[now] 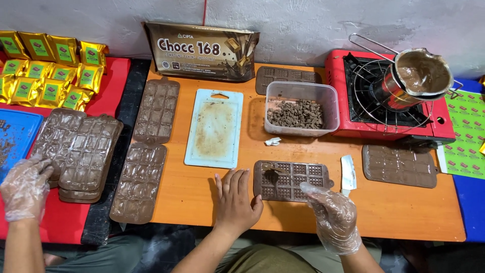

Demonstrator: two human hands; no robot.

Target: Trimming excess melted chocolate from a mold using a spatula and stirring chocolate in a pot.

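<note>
A brown silicone bar mould (298,178) lies on the orange table (384,212) in front of me. A dollop of melted chocolate and a small spoon (275,174) sit in its left cells. My left hand (235,202), bare, rests flat on the table with the thumb at the mould's lower left corner. My right hand (331,216), in a clear plastic glove, is curled at the mould's lower right corner with a fingertip on its edge. I cannot see whether it pinches the mould. A white scraper (347,174) lies just right of it.
A white cutting board (214,127), a clear tub of chocolate bits (300,108) and a red gas stove (386,96) with a pot of melted chocolate (422,73) stand behind. Filled moulds (141,179) lie left; one (399,167) lies right. Another person's gloved hand (22,187) touches stacked moulds (83,154).
</note>
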